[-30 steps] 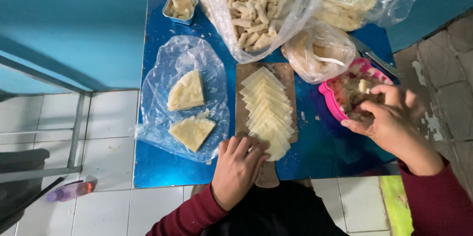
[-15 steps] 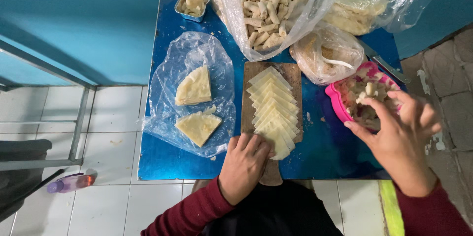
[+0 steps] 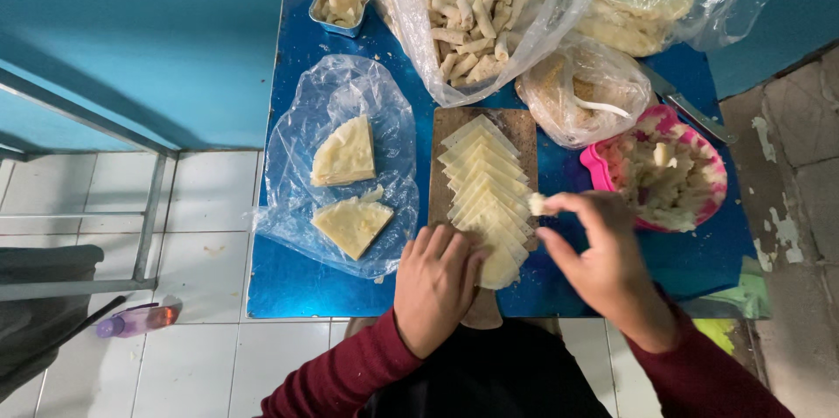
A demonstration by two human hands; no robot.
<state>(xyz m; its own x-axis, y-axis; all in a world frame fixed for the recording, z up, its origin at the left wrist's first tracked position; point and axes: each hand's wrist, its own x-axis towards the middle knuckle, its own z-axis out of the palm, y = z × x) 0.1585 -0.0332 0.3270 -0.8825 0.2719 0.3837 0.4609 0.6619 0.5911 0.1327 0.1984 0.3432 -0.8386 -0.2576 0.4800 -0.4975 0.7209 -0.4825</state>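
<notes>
Overhead view of our two hands at work on a blue table (image 3: 332, 283). Our left hand (image 3: 434, 285) lies flat, fingers together and extended, pressing on the near end of a fanned row of triangular pastry sheets (image 3: 483, 184) stacked on a wooden board (image 3: 523, 131); it grips nothing. Our right hand (image 3: 603, 262) hovers over the row's right edge, thumb and forefinger pinched shut on a small lump of pale filling (image 3: 537, 204). Just right of it sits a pink bowl (image 3: 603, 175) heaped with the same filling. Left of the board, a clear plastic sheet (image 3: 306, 112) carries two folded wedges of pastry (image 3: 345, 153). At the far edge we see a large bag of rolled pieces (image 3: 476, 7), touching the board's far end, and a small foil tray (image 3: 339, 6)
</notes>
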